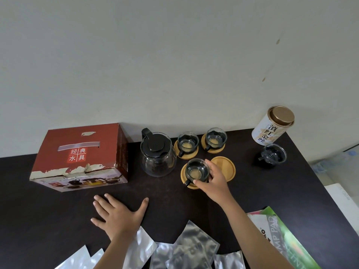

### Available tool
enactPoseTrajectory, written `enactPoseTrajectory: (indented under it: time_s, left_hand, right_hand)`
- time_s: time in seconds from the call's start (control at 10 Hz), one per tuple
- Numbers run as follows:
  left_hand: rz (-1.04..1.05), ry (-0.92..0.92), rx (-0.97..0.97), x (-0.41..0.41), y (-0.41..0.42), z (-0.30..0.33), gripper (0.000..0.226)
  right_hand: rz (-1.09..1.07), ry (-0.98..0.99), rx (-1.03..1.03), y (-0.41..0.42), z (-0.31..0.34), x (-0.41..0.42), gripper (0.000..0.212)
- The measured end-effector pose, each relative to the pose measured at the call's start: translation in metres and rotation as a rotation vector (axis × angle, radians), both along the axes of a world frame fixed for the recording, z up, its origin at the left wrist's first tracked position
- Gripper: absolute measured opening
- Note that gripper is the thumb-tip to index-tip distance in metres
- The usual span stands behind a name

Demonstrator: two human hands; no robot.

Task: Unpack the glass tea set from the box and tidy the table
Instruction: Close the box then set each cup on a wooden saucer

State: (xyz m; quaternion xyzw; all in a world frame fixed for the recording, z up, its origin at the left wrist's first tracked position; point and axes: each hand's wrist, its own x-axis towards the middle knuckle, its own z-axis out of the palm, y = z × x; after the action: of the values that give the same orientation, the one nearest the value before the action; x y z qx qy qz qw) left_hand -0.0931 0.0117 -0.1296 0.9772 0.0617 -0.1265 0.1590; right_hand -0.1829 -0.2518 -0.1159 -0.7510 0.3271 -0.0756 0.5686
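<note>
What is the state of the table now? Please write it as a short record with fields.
box: red carton, closed, at left on the dark table
teapot: glass teapot with black lid, right of the box
cups on coasters: three, one of them the near cup
cup without coaster: far right cup, on bare table
spare coaster: empty bamboo coaster, beside the near cup
tin: tea tin at back right
right hand: grip around the near cup
left hand: flat on the table, holds nothing
foil bags: at near edge
</note>
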Motion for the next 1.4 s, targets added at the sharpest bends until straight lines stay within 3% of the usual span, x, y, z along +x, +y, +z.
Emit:
enactPoseTrajectory:
  time_s: [0.1,0.4,0.5,0.6,0.7,1.0,1.2,1.4]
  left_hand:
    - [0.002,0.0,0.003,0.0,0.0,-0.001,0.136]
    - [0.005,-0.009,-0.001,0.0,0.0,-0.001,0.135]
    - [0.007,-0.003,-0.003,0.0,0.0,0.0,0.136]
    - [0.01,-0.001,-0.005,0.0,0.0,0.001,0.136]
    - [0.012,-0.003,-0.005,0.0,0.0,0.002,0.136]
    - [0.014,-0.003,-0.001,-0.001,-0.001,0.004,0.136]
    - [0.014,-0.011,-0.002,-0.002,-0.001,0.003,0.135]
    - [0.017,-0.003,-0.004,-0.002,-0.001,0.004,0.136]
  right_hand:
    - [0.006,-0.023,0.052,-0.001,0.0,-0.007,0.093]
    - [-0.755,-0.125,-0.357,-0.068,0.019,-0.042,0.048]
    - [-0.9,-0.074,-0.437,-0.11,0.026,-0.047,0.054]
    - [-1.003,0.0,-0.331,-0.14,0.034,-0.046,0.077]
    - [-1.005,0.086,-0.178,-0.156,0.04,-0.039,0.094]
    - [-1.006,0.027,-0.105,-0.164,0.026,-0.037,0.073]
    - [-1.024,0.052,0.072,-0.167,0.024,-0.042,0.085]
    - [-0.807,-0.015,-0.025,-0.127,0.035,-0.042,0.073]
